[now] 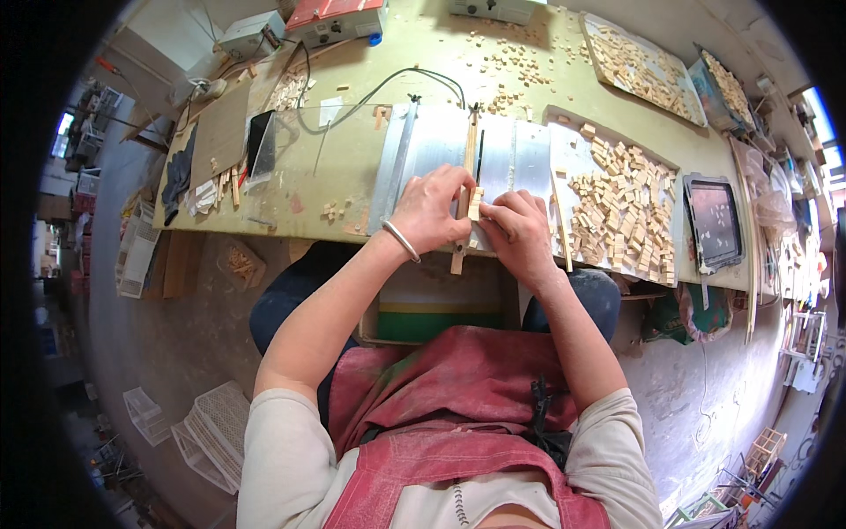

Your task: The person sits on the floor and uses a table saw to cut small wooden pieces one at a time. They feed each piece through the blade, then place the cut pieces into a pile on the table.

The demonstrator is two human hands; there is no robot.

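Note:
My left hand (432, 210), with a silver bangle on the wrist, presses down on a long wooden strip (465, 189) that lies across a shiny metal plate (436, 141) on the bench. My right hand (520, 231) sits just beside it and pinches a small wooden block (476, 203) against the strip. A heap of similar small wooden blocks (621, 207) lies on the plate to the right of my right hand.
A tablet (714, 220) rests at the bench's right end. Trays of wooden pieces (639, 66) stand at the back right. A phone (258, 141), a cardboard sheet (220, 132), cables and power units (335, 19) occupy the back left. An open box (436, 304) sits below the bench edge.

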